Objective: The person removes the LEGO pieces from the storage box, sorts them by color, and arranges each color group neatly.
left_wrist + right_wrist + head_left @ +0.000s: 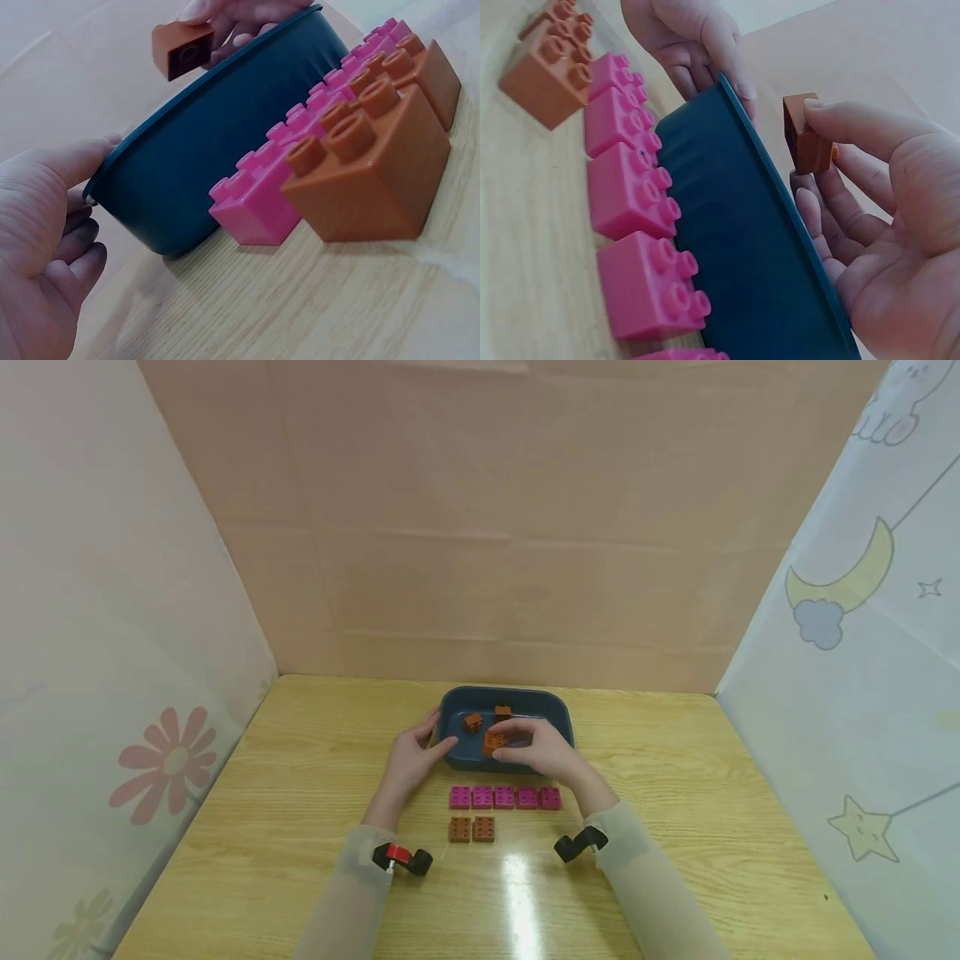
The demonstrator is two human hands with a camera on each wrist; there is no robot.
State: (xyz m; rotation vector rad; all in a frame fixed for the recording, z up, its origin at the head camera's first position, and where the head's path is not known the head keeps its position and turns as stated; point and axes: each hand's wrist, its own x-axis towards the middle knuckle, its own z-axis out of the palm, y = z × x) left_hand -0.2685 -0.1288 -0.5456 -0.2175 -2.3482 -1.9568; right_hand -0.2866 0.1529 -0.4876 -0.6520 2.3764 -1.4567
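A dark blue plastic bin (pixel 558 702) stands on the table with two orange toy bricks, one on the left (pixel 472 722) and one at the back (pixel 503 713), inside it. My left hand (pixel 415 756) holds the bin's left end, its thumb at the rim and the other fingers on the outside. Between thumb and fingers, my right hand (pixel 542 750) pinches another orange brick (pixel 810 135) above the rim. The left wrist view shows that brick (pixel 184 51) tilted, its hollow underside exposed.
In front of the bin, several pink bricks (pixel 505 797) form a row. Two orange bricks (pixel 472 829) sit side by side nearer me, studs up. Wood-grain table (pixel 660 793) extends on both sides. Behind it hangs a plain backdrop (pixel 480 568).
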